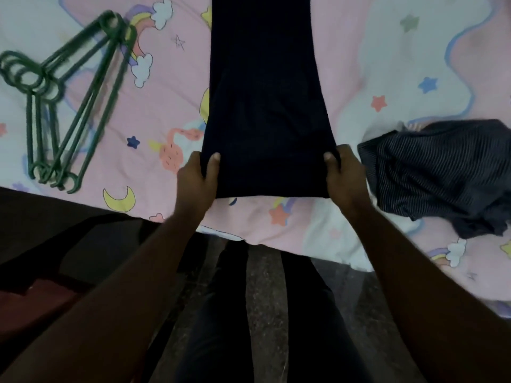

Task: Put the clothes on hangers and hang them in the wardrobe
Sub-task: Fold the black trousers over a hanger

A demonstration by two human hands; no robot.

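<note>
- A bed filled the upper part of the view, covered by one pink and white sheet [171, 111] printed with rainbows, clouds, stars and moons; its near edge ran across the middle, with a dark speckled floor [262, 286] below it.
- One dark navy garment [262, 92] lay flat along the middle of the sheet, stretching away from the person to the top edge of the view, so its far end was out of sight.
- Two hands held that garment at its near end, one at each corner.
- The left hand [197, 178] gripped the left corner, thumb lying on top of the cloth and the fingers tucked underneath.
- The right hand [344, 175] gripped the right corner in the same way, thumb on top, fingers curled under the hem.
- A bundle of green plastic hangers [55, 106] lay on the sheet well to the left of the garment, stacked and overlapping; about four hooks showed, though blur made an exact count uncertain.
- One second garment, a dark striped piece [442, 172], lay crumpled on the sheet just right of the right hand.
- The person's two legs in dark trousers [221, 313] stood against the bed edge at the bottom of the view.
- The wardrobe was outside the picture.
</note>
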